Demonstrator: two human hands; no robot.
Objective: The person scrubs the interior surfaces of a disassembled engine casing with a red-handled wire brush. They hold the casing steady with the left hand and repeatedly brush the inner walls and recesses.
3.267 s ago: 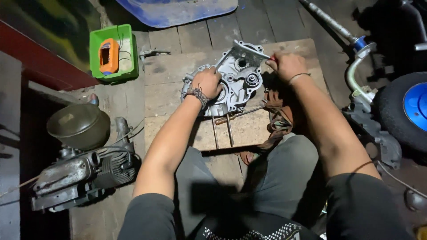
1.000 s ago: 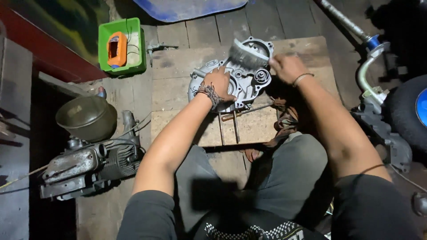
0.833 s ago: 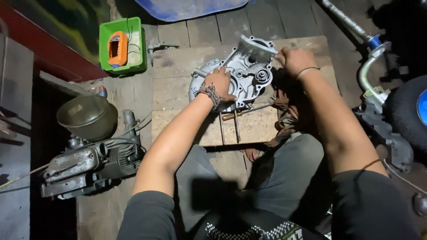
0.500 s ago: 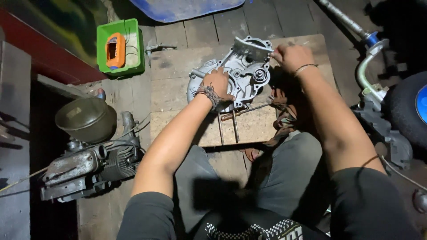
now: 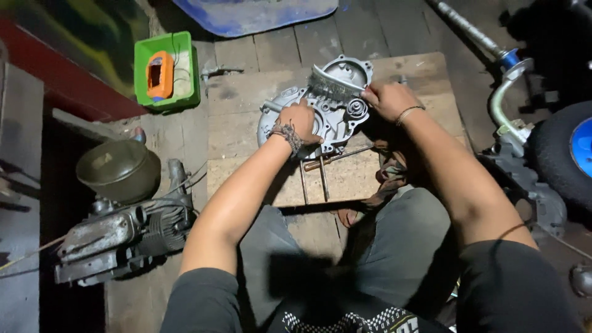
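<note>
The wire brush (image 5: 333, 87) now lies across the engine cover's (image 5: 320, 111) far edge, lower than a moment ago. The right hand (image 5: 387, 100) has its fingers clenched on what looks like the brush handle; the left hand (image 5: 299, 120) presses the cover onto the wooden board (image 5: 246, 123). A green tray (image 5: 185, 74) holding an orange box sits far left.

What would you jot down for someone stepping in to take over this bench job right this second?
Left hand: pressed flat on the grey metal engine casing, steadying it.
Right hand: gripping a wire brush, bristles on the casing's upper part.
The casing lies on a wooden board on the plank floor; thin metal rods lie just below it.
Done: hard to tell how much is brushed.
Left: probably more brushing; check the surface.
Nearby: green tray with an orange object, a small engine at left.
</note>
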